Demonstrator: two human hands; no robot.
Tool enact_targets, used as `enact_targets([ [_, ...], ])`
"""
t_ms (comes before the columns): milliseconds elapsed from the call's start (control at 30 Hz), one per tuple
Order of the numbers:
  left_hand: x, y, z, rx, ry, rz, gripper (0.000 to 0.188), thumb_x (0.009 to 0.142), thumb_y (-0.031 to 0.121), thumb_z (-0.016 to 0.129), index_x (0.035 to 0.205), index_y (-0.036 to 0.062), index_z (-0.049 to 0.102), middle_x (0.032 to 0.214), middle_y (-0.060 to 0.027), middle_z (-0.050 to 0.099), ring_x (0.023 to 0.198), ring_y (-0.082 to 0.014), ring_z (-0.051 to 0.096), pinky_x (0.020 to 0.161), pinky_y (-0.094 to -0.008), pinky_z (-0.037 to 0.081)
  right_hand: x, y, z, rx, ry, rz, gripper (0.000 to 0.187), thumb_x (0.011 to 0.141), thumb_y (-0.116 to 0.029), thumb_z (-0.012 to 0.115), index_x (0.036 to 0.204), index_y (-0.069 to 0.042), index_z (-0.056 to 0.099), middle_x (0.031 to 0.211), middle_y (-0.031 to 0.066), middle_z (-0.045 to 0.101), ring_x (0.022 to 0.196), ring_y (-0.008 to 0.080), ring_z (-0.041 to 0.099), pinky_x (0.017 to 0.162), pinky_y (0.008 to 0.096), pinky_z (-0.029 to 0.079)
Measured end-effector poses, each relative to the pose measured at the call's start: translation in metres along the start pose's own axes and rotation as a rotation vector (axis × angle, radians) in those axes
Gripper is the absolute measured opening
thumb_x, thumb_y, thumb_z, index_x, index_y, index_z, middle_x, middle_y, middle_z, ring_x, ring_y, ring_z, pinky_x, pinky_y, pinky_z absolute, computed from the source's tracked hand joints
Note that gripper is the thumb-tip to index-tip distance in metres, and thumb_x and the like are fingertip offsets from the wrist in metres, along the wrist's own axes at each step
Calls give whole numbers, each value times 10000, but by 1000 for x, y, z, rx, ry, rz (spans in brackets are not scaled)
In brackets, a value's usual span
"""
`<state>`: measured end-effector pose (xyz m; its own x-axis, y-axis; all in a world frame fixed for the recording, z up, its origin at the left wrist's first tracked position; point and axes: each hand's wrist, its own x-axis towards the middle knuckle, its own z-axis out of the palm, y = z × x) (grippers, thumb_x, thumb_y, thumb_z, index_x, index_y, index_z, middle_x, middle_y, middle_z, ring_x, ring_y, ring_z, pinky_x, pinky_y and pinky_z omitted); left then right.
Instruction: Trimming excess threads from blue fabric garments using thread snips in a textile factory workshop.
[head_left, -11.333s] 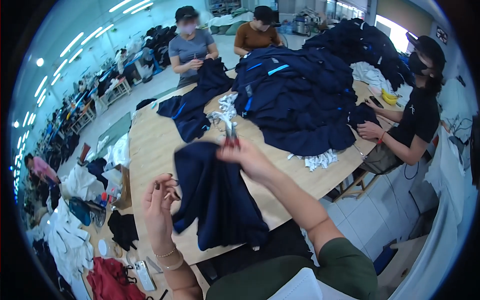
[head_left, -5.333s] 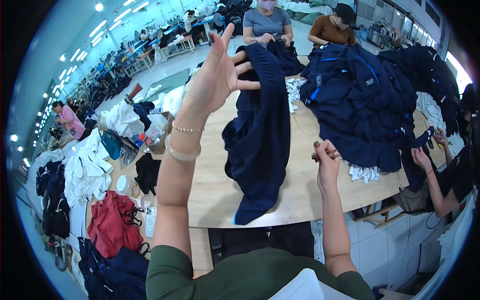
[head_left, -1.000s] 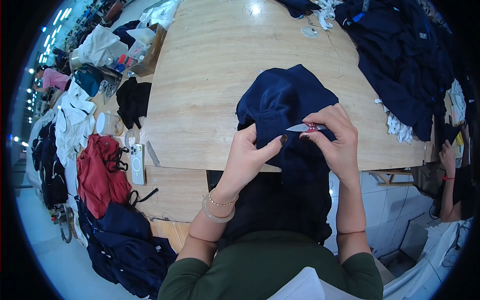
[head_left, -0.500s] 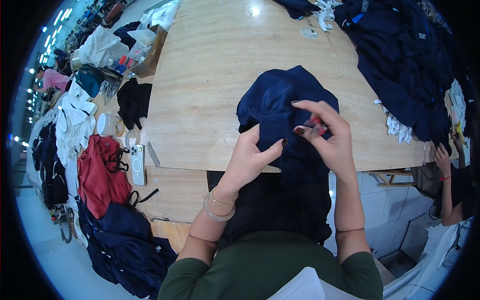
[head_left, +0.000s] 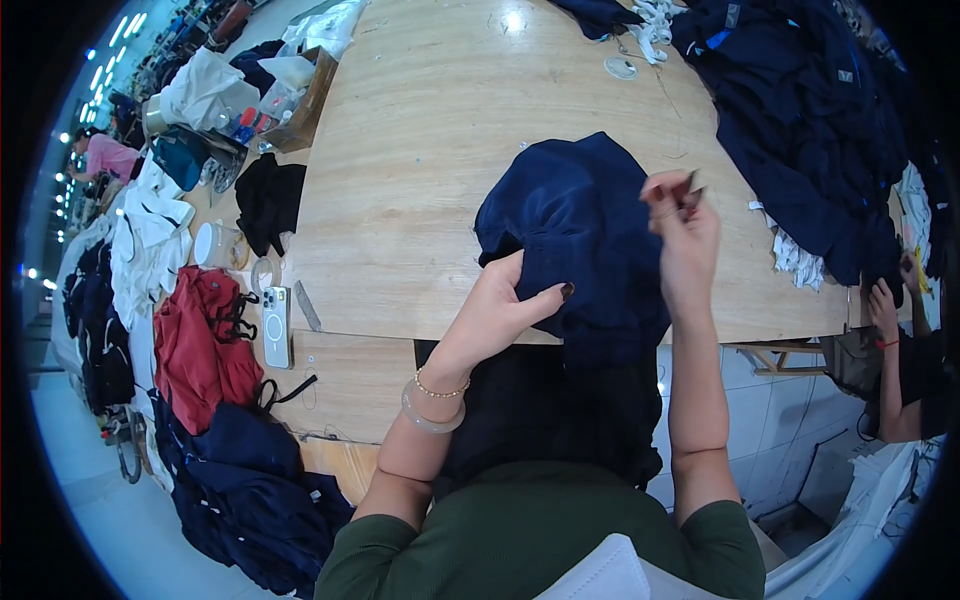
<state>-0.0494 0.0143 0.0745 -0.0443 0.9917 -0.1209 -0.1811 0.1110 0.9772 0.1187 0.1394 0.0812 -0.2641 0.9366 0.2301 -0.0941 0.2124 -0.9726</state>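
A dark navy garment (head_left: 570, 230) is bunched at the near edge of the wooden table (head_left: 420, 170) and hangs down toward my lap. My left hand (head_left: 500, 305) grips its fabric on the left side. My right hand (head_left: 680, 235) is lifted just right of the bunch, its fingertips pinched on a small dark tool (head_left: 692, 183), probably thread snips.
A heap of navy garments (head_left: 800, 110) fills the table's far right. A co-worker's hand (head_left: 885, 300) shows at the right edge. Left of me a side shelf holds a phone (head_left: 276, 325), a red garment (head_left: 205, 340), a black cloth (head_left: 265, 200) and a cup (head_left: 215, 243).
My right hand has lifted off the bunched garment and moved up and to the right with the small tool. My left hand stays gripping the fabric.
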Motion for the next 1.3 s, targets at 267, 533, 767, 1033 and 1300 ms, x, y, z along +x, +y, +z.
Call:
enact_targets([
  [267, 3, -1, 0, 22, -39, -11, 215, 850, 59, 649, 1037, -43, 618, 964, -21, 658, 882, -70, 570, 809, -248, 482, 40, 25, -69, -424, 93, -250, 84, 903, -34, 591, 924, 24, 649, 861, 43, 612, 762, 104, 586, 710, 219, 464],
  [533, 8, 27, -18, 30, -138, 22, 321, 846, 55, 658, 1144, -31, 573, 980, -4, 638, 881, -65, 563, 811, -236, 480, 50, 11, 4, -117, -799, 396, 211, 929, -128, 598, 1101, -18, 649, 927, -4, 656, 854, 48, 572, 806, 209, 443],
  [767, 47, 179, -84, 393, -140, 334, 330, 900, 220, 647, 1116, -29, 653, 946, -42, 685, 827, -69, 631, 766, -198, 507, 81, -78, 13, 241, -427, -90, 148, 888, -217, 683, 902, -73, 650, 582, -102, 399, 485, 11, 308, 457, 205, 195],
  [1033, 55, 105, -16, 228, -232, 169, 295, 946, 241, 607, 1051, -22, 691, 833, 47, 649, 741, -9, 526, 675, -167, 444, 9, -60, -49, 50, -36, 79, 86, 867, -119, 677, 882, -36, 658, 635, -85, 501, 499, -15, 335, 450, 176, 204],
  [1300, 67, -64, -18, 183, 23, -92, 411, 955, 275, 594, 795, -104, 587, 627, 108, 410, 599, -1, 302, 486, -218, 254, -48, 55, -82, -359, 89, 199, 134, 885, -68, 605, 981, 25, 610, 918, 52, 619, 870, 95, 557, 752, 221, 432],
])
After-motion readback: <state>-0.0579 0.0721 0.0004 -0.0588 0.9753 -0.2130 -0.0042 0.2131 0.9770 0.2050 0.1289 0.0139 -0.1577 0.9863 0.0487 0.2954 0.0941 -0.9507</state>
